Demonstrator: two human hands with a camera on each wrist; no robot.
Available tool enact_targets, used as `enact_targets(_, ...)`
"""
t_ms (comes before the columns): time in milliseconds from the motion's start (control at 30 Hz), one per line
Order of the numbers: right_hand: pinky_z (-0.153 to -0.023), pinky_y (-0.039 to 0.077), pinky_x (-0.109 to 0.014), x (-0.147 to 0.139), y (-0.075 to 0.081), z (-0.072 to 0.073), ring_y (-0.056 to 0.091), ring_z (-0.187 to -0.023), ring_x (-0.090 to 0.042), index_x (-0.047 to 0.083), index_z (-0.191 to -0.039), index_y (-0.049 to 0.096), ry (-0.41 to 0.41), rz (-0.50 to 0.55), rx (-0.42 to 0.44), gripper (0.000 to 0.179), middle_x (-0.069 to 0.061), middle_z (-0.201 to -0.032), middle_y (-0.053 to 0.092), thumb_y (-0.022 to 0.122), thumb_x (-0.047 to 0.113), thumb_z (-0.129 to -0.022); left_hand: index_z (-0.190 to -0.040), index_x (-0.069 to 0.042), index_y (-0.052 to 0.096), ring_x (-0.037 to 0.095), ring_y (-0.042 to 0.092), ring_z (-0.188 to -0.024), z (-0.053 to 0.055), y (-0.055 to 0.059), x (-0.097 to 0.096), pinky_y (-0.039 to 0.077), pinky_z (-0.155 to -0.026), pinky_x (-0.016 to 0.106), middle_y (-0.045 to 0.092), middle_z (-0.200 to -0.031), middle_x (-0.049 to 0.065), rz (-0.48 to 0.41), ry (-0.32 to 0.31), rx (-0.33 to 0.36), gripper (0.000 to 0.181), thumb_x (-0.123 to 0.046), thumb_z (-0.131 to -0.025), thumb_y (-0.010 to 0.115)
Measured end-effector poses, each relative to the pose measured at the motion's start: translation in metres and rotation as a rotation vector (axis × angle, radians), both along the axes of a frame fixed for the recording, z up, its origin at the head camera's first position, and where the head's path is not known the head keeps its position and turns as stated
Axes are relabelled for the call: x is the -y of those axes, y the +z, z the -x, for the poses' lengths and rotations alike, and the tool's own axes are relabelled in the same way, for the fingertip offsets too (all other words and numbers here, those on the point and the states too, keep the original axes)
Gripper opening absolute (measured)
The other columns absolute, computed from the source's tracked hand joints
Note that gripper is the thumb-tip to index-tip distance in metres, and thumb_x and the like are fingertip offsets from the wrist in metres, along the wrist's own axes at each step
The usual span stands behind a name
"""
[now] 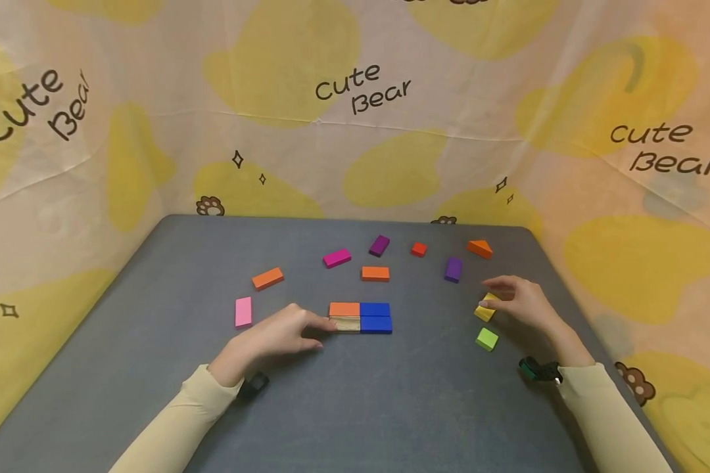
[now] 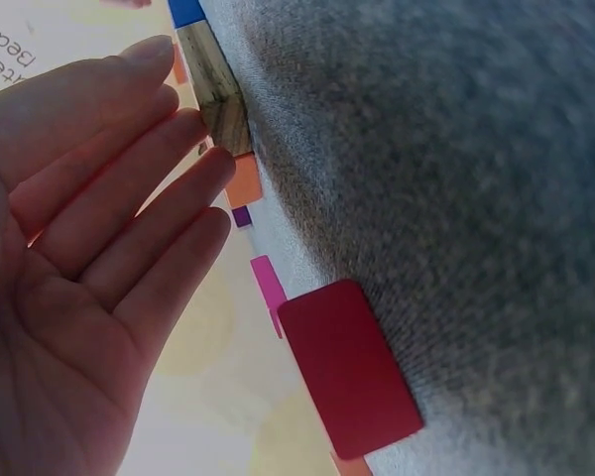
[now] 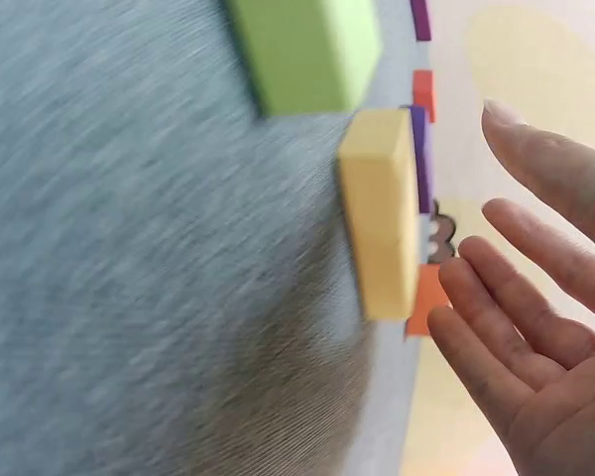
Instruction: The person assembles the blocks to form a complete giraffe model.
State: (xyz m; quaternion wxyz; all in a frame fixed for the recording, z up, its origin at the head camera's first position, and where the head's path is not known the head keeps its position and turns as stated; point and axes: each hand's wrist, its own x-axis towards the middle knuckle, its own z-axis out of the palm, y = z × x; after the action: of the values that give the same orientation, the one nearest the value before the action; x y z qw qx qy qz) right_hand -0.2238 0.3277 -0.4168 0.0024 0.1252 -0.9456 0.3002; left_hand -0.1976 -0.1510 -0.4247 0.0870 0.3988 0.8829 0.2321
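My left hand [image 1: 278, 332] reaches in from the left, its index fingertip at the left end of a bare wooden block [image 1: 348, 324]. That block lies against an orange block [image 1: 344, 309] and two blue blocks [image 1: 375, 324], together forming a compact rectangle. In the left wrist view the left fingers [image 2: 149, 208] are nearly straight. Over on the right, my right hand [image 1: 526, 305] hovers at a yellow block [image 1: 482, 313], overlapping it in the head view. The right wrist view shows its relaxed fingers [image 3: 506, 317] spread apart beside the yellow block, with nothing between them.
A light green block [image 1: 487, 339] lies just nearer than the yellow one. Farther back are scattered a pink block [image 1: 244, 312], orange blocks [image 1: 268, 278], a magenta block [image 1: 337, 258], purple blocks [image 1: 453, 270], a small red block [image 1: 419, 249] and an orange triangle [image 1: 480, 248]. Printed cloth walls surround the grey table [image 1: 390, 407].
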Motion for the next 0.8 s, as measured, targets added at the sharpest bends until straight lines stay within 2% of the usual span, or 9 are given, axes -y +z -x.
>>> enact_targets(233, -0.087, 0.049, -0.049, -0.009, -0.012, -0.007, 0.065, -0.102, -0.033, 0.005, -0.126, 0.060, -0.014, -0.043, 0.005, 0.065, -0.017, -0.121, 0.064, 0.078, 0.040, -0.076, -0.118, -0.017, 0.069, 0.005, 0.062, -0.107, -0.001, 0.001, 0.000, 0.051, -0.091, 0.030, 0.069, -0.113, -0.008, -0.007, -0.008, 0.004, 0.037, -0.017, -0.082, 0.074)
enact_targets(433, -0.087, 0.049, -0.051, -0.012, -0.018, -0.008, 0.062, -0.105, -0.037, 0.003, -0.129, 0.057, 0.001, -0.078, 0.017, 0.071, -0.022, -0.123, 0.060, 0.077, 0.044, -0.075, -0.118, -0.017, 0.068, 0.005, 0.062, -0.108, -0.001, 0.001, 0.000, 0.051, -0.091, 0.030, 0.068, -0.114, -0.008, -0.005, -0.003, 0.006, 0.037, -0.017, -0.082, 0.073)
enact_targets(800, -0.086, 0.050, -0.051, -0.012, -0.019, -0.007, 0.063, -0.103, -0.038, 0.002, -0.129, 0.057, 0.001, -0.096, 0.022, 0.075, -0.024, -0.123, 0.059, 0.079, 0.045, -0.073, -0.119, -0.016, 0.068, 0.006, 0.062, -0.110, 0.001, 0.001, 0.000, 0.050, -0.092, 0.031, 0.068, -0.116, -0.008, 0.001, -0.003, 0.009, 0.038, -0.016, -0.082, 0.074)
